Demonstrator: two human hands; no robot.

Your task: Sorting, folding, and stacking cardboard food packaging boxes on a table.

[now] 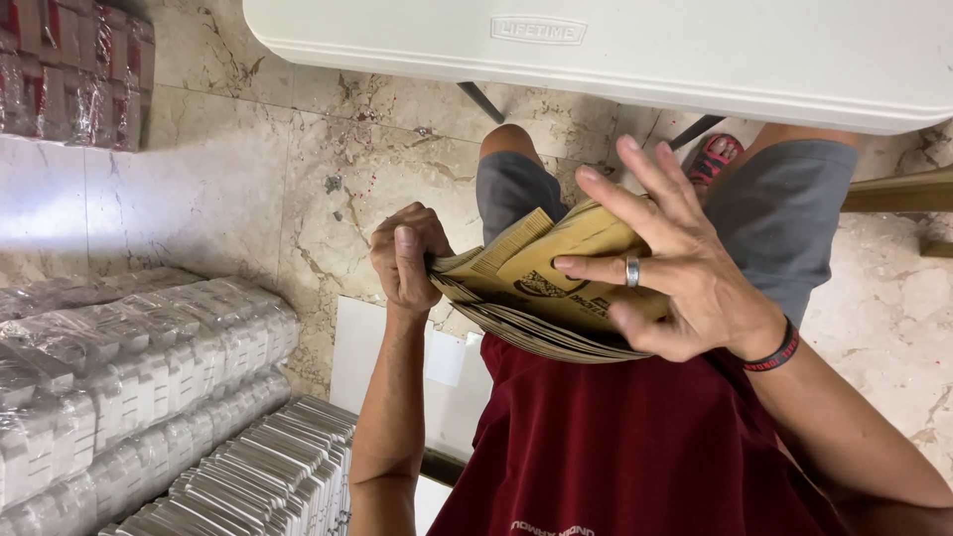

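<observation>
A stack of flat yellow-brown printed paper bags [536, 273] is held over my lap, above my grey shorts [784, 213] and dark red shirt [635, 447]. My left hand [405, 260] is closed around the stack's left end, thumb on top. My right hand [667, 260] lies across the top sheet with fingers spread. It wears a ring and a dark wristband, and its palm and thumb clasp the stack's right side. The top bags bow upward between my two hands.
A white plastic folding table [615, 50] spans the top, its legs near my knees. Shrink-wrapped packs [119, 367] and grey flat packs [268, 476] are piled at the left, red packs [74, 65] at the top left. A white sheet [397, 367] lies on the marble floor.
</observation>
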